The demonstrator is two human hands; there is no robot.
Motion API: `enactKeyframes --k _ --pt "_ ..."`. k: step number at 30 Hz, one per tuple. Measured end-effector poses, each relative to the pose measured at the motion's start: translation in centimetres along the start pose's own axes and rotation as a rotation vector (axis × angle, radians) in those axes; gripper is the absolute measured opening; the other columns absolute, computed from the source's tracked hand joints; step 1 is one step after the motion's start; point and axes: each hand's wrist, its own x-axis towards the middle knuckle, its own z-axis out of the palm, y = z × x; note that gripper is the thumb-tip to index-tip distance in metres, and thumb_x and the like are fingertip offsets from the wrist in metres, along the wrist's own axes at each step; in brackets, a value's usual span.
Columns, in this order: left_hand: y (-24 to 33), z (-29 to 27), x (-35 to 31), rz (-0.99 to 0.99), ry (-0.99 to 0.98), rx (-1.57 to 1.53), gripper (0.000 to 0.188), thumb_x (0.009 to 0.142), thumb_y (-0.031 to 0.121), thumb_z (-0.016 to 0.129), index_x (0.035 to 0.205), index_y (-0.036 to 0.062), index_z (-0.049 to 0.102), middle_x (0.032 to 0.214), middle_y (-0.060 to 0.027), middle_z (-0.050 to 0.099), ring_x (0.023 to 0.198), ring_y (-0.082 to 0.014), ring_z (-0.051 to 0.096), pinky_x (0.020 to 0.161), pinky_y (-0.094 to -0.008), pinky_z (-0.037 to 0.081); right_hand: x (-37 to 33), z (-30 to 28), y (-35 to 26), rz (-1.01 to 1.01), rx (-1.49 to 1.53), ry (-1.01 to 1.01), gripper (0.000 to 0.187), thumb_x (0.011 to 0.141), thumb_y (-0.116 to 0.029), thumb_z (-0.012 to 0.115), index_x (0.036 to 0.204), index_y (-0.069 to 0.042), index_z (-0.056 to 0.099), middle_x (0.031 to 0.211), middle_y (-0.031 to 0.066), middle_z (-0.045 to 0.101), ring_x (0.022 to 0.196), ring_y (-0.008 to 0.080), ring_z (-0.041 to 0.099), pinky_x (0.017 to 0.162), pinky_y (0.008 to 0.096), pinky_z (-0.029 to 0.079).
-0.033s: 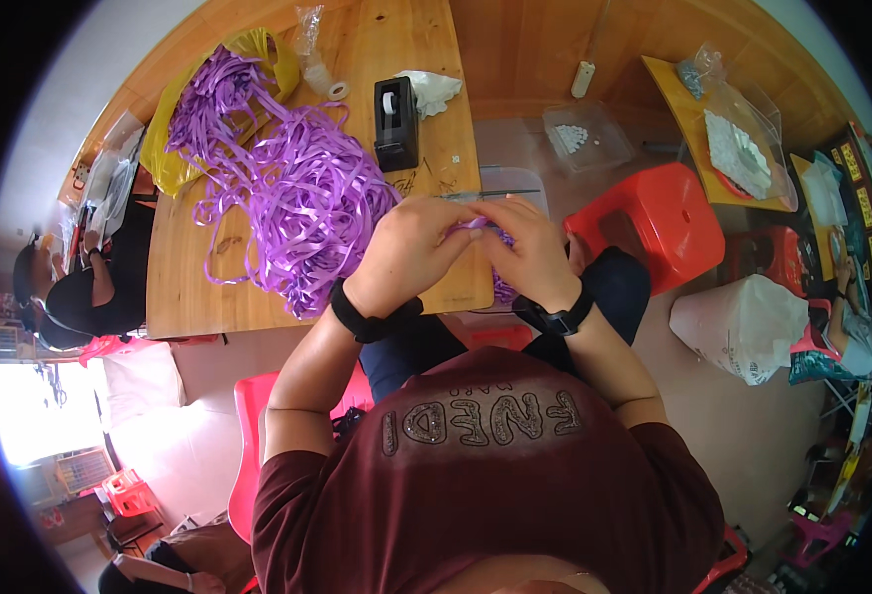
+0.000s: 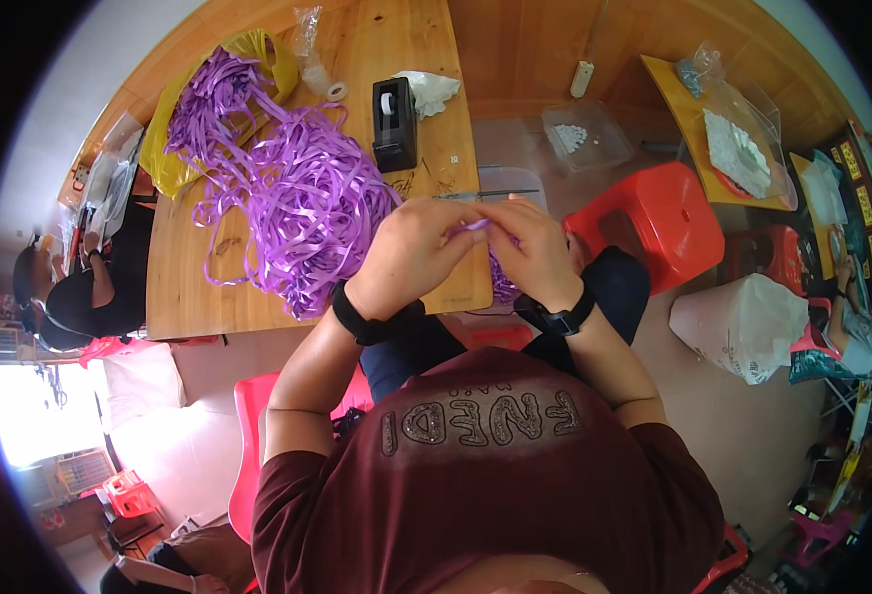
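Both my hands meet at the table's right edge, fingertips pinched together. Between them shows a short piece of purple ribbon (image 2: 477, 225). My left hand (image 2: 418, 243) is closed on it from the left, and my right hand (image 2: 533, 249) is closed on it from the right. Fingers cover most of the piece. Just left of my left hand lies a big tangled heap of purple ribbon (image 2: 312, 198), which runs back into a yellow plastic bag (image 2: 164, 158). More purple ribbon (image 2: 502, 287) sits below my hands, beside the table edge, in a pale plastic bin (image 2: 515, 181).
A black tape dispenser (image 2: 393, 134), a tape roll (image 2: 336, 91) and crumpled white plastic (image 2: 430, 91) are on the wooden table (image 2: 184, 297). To the right stand a red stool (image 2: 659, 228) and a white sack (image 2: 743, 327). Other people are at work at left and right.
My hands stay nearly in place, with a slight shift of the fingers. The bit of ribbon seen beneath my right fingers is now hidden.
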Motion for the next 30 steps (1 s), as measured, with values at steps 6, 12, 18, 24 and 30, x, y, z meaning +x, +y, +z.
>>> enactKeyframes --k 6,12,18,24,30 --pt "0.9 2.2 -0.9 0.229 -0.223 -0.166 0.023 0.085 0.015 0.074 0.103 0.002 0.069 0.092 -0.0139 0.069 0.084 -0.0316 0.066 0.077 -0.0396 0.052 -1.4 -5.3 0.2 0.15 0.079 0.156 0.036 0.087 0.011 0.056 0.118 -0.003 0.067 0.1 0.014 0.073 0.093 0.0271 0.071 0.08 0.0331 0.055" --pt "2.0 6.0 -1.2 0.147 -0.319 -0.373 0.021 0.089 0.017 0.073 0.102 0.0007 0.069 0.087 -0.0127 0.07 0.079 -0.0254 0.067 0.071 -0.036 0.052 -2.5 -6.1 2.2 0.133 0.108 0.134 0.035 0.092 0.009 0.051 0.122 -0.004 0.066 0.102 0.0135 0.073 0.091 0.022 0.07 0.08 0.0295 0.054" --pt "2.4 7.0 -0.8 -0.115 -0.36 -0.516 0.021 0.093 0.021 0.068 0.097 0.0011 0.069 0.078 -0.0109 0.067 0.068 -0.0173 0.065 0.065 -0.0321 0.052 -3.4 -5.8 3.8 0.389 0.339 0.182 0.029 0.096 0.007 0.05 0.117 -0.003 0.066 0.1 0.012 0.073 0.089 0.0162 0.069 0.081 0.0282 0.054" --pt "0.8 8.7 -0.9 -0.332 -0.386 -0.817 0.023 0.1 0.023 0.06 0.099 0.0016 0.069 0.077 -0.0002 0.065 0.07 -0.0071 0.057 0.063 -0.0241 0.046 -2.9 -7.9 3.3 0.427 0.321 0.019 0.016 0.096 -0.001 0.054 0.105 0.0 0.067 0.089 0.0085 0.071 0.083 0.0144 0.068 0.076 0.0263 0.054" --pt "-0.2 8.3 -0.1 -0.473 -0.391 -1.016 0.025 0.103 0.024 0.056 0.102 0.0032 0.068 0.077 0.0024 0.062 0.071 -0.0039 0.053 0.064 -0.02 0.042 -3.5 -10.6 4.8 0.672 0.571 -0.121 0.02 0.094 -0.017 0.058 0.106 -0.002 0.066 0.081 0.0013 0.064 0.06 0.0049 0.056 0.045 0.0197 0.04"
